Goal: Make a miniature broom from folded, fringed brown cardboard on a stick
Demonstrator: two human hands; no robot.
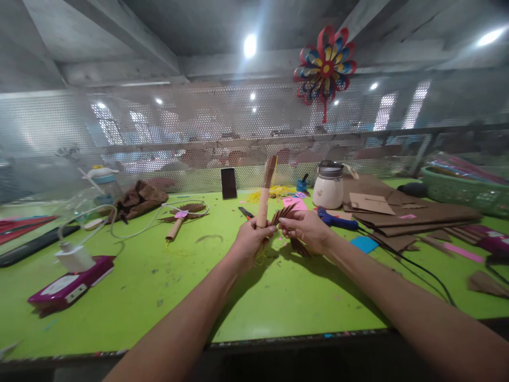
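Observation:
Near the middle of the table, my left hand (253, 241) is closed around the lower end of an upright brown paper tube (263, 206). A folded brown paper strip (271, 168) with a yellow edge stands out of the tube's top. The fingertips of my right hand (307, 228) pinch pleated brown paper (283, 213) just right of the tube. More pleats (300, 247) hang below that hand. Yellow string (260, 259) shows under my left hand. On the left lies a similar tube (175, 227) with pleated paper and a pink tag (181, 214).
A blue glue gun (341, 219), white jar (328, 191) and brown paper sheets (417, 216) lie to the right, with a green basket (463, 188) beyond. A phone (228, 183) stands behind. On the left are a purple power strip (71, 286) and a white cable (115, 217).

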